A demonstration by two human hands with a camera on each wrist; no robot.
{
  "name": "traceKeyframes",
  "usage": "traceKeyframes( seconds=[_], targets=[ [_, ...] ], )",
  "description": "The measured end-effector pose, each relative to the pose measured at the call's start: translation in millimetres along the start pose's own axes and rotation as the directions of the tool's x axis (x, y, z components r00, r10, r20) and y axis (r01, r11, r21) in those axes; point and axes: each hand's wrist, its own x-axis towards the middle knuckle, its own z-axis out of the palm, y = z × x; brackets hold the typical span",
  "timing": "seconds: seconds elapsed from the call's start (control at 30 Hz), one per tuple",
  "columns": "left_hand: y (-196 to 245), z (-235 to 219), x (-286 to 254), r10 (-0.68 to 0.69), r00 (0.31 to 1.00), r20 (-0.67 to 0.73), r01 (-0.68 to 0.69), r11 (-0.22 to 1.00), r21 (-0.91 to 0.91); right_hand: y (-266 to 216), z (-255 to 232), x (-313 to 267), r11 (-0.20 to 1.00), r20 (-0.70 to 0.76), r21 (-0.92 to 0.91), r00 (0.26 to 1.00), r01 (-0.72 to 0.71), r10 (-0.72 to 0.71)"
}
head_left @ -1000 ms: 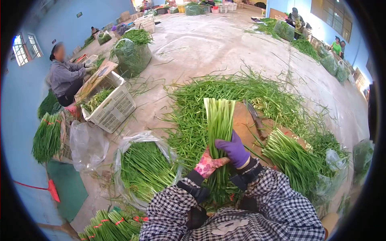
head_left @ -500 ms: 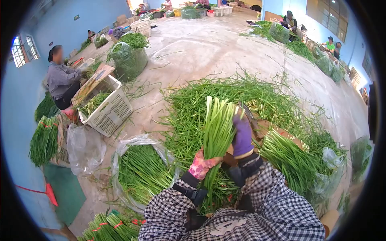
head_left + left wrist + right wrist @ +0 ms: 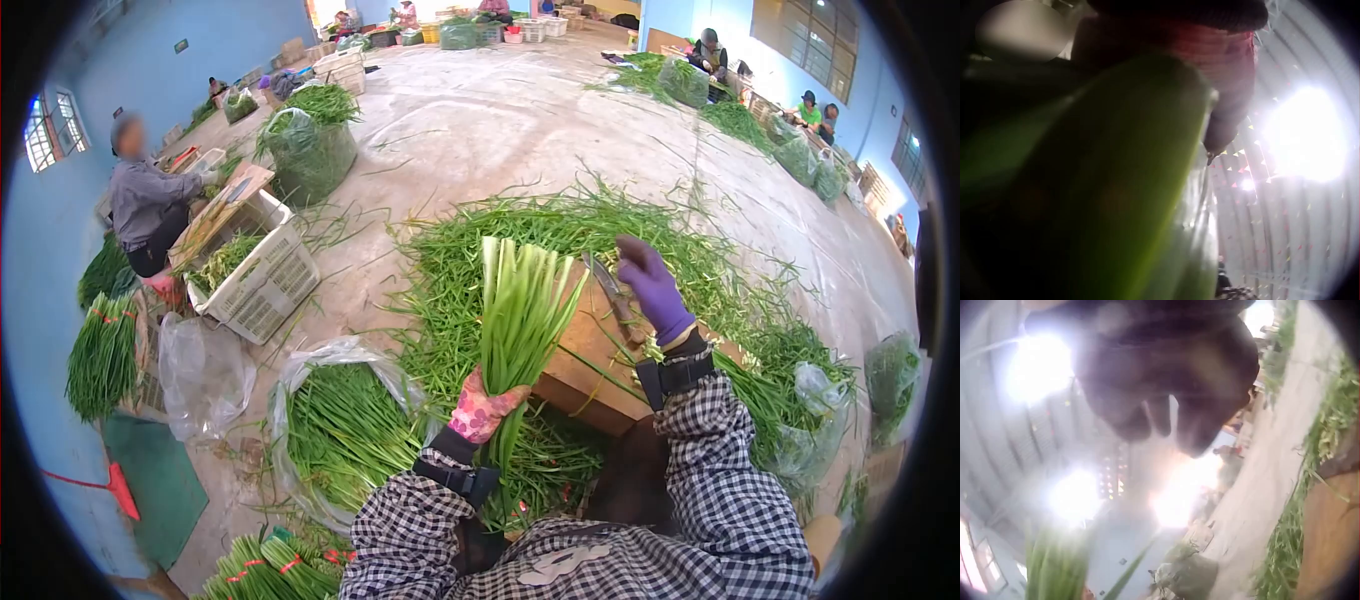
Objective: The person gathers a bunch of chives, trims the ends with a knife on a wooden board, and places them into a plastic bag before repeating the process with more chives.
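Note:
In the head view the left hand [image 3: 484, 406], in a pink floral glove, grips a bundle of green stalks [image 3: 515, 320] near its lower part, pale ends up and fanned out. Leaves fill most of the left wrist view, with the gloved fingers above them. To the right, the purple-gloved right hand [image 3: 652, 290] is raised apart from the bundle, over a knife [image 3: 612, 298] lying on a brown block [image 3: 590, 350]. Its fingers look loosely bent and hold nothing visible; in the right wrist view the hand [image 3: 1166, 381] appears dark, fingers parted.
Loose greens [image 3: 450, 260] surround the block. At left stand a plastic-lined container of stalks [image 3: 350, 430], a white crate [image 3: 270, 285] and a seated person [image 3: 150, 200]. Banded bundles [image 3: 270, 568] lie at lower left. More stalks [image 3: 765, 410] lie right, partly behind the right sleeve.
The right hand has let go of the bundle and moved up and right. The bundle's top has spread and shifted slightly left in the left hand. More of the block shows.

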Motion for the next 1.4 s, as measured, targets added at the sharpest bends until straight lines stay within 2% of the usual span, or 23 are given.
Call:
traceKeyframes(
  seconds=[0.03,0.1,0.13,0.2,0.23,0.3,0.37,0.4,0.43,0.53,0.57,0.63,0.67,0.77,0.83,0.87,0.93,0.97,1.03,1.1,1.17,1.3,1.4],
  targets=[
    [-6.1,-1.5,3.7,0.109,0.994,-0.004,-0.108,0.986,0.126,-18.3,8.1,-1.3,1.0,-0.004,-0.003,1.0,-0.004,0.004],
    [-21.9,0.5,7.5,0.145,0.989,0.0,-0.144,0.984,0.105,-76.8,22.5,-5.2,0.985,0.123,-0.051,0.98,0.164,-0.157],
    [-29.6,-0.1,9.6,0.19,0.982,-0.005,-0.189,0.978,0.084,-87.9,24.3,-3.8,0.985,0.114,-0.052,0.981,0.162,-0.155],
    [-45.2,-7.9,13.0,0.203,0.979,0.012,-0.203,0.975,0.084,-100.1,27.8,-2.0,0.967,0.327,-0.043,0.918,0.25,-0.223],
    [-51.3,-11.5,15.9,0.22,0.975,0.018,-0.22,0.972,0.08,-99.9,28.8,-1.8,0.968,0.325,-0.043,0.919,0.248,-0.222],
    [-53.7,-19.0,22.3,0.145,0.989,-0.018,-0.145,0.989,0.02,-99.0,31.6,-0.7,0.985,0.468,0.039,0.868,0.17,-0.168],
    [-48.9,-22.4,20.8,0.067,0.996,-0.054,-0.07,0.996,-0.048,-97.2,32.8,-0.8,0.977,0.436,0.045,0.876,0.209,-0.207],
    [-28.0,-15.8,14.3,0.15,0.985,-0.09,-0.114,0.94,0.321,-93.0,32.1,0.0,0.975,0.427,0.077,0.877,0.207,-0.22],
    [-16.8,-12.7,10.4,0.237,0.967,-0.092,-0.123,0.753,0.647,-90.4,31.4,0.3,0.973,0.416,0.11,0.88,0.204,-0.231],
    [-25.6,-20.9,14.0,0.341,0.935,-0.102,-0.158,0.654,0.74,-94.1,39.5,-5.2,0.992,0.32,0.129,0.946,-0.003,-0.039],
    [-26.7,-22.8,13.7,0.341,0.935,-0.102,-0.158,0.655,0.739,-96.7,40.9,-6.5,0.992,0.321,0.128,0.946,-0.003,-0.039],
    [-23.4,-24.3,11.8,0.409,0.906,-0.106,-0.132,0.513,0.848,-101.6,43.1,-8.3,0.982,0.259,-0.064,0.947,-0.177,0.187],
    [-20.2,-23.4,10.3,0.409,0.906,-0.108,-0.131,0.514,0.848,-97.1,43.2,-7.8,0.982,0.261,-0.065,0.947,-0.176,0.187],
    [-4.1,-18.9,5.3,0.442,0.891,-0.103,-0.119,0.445,0.888,-80.3,42.6,-7.1,0.992,0.217,-0.113,0.972,-0.063,0.087],
    [2.7,-17.3,4.2,0.391,0.912,-0.123,-0.039,0.381,0.924,-81.2,44.0,-8.0,0.908,0.173,-0.298,0.952,0.294,-0.251],
    [3.2,-17.8,4.7,0.39,0.912,-0.125,-0.037,0.382,0.923,-85.0,44.4,-8.2,0.909,0.175,-0.297,0.952,0.293,-0.25],
    [1.3,-20.2,4.5,0.457,0.884,-0.101,-0.083,0.365,0.927,-107.7,49.5,-8.8,0.628,0.264,-0.528,0.814,0.571,-0.518],
    [0.6,-21.8,3.8,0.454,0.885,-0.103,-0.08,0.367,0.927,-112.1,51.0,-9.6,0.63,0.266,-0.527,0.815,0.57,-0.515],
    [1.4,-23.4,4.2,0.462,0.884,-0.065,-0.101,0.325,0.94,-118.2,53.1,-9.6,0.501,0.55,-0.53,0.727,0.684,-0.411],
    [7.9,-18.8,3.1,0.429,0.899,-0.082,-0.069,0.324,0.943,-113.5,60.1,-11.5,0.466,0.595,-0.503,0.682,0.728,-0.425],
    [9.0,-17.7,2.3,0.397,0.913,-0.099,-0.036,0.32,0.947,-107.7,65.2,-12.4,0.331,0.71,-0.459,0.564,0.825,-0.422],
    [8.6,-19.4,0.6,0.379,0.92,-0.095,-0.029,0.308,0.951,-94.7,67.2,-4.8,0.353,0.71,-0.323,0.471,0.878,-0.523],
    [10.1,-18.5,0.3,0.371,0.924,-0.089,-0.035,0.317,0.948,-93.5,68.6,-6.6,0.472,0.65,-0.281,0.528,0.836,-0.547]
  ],
)
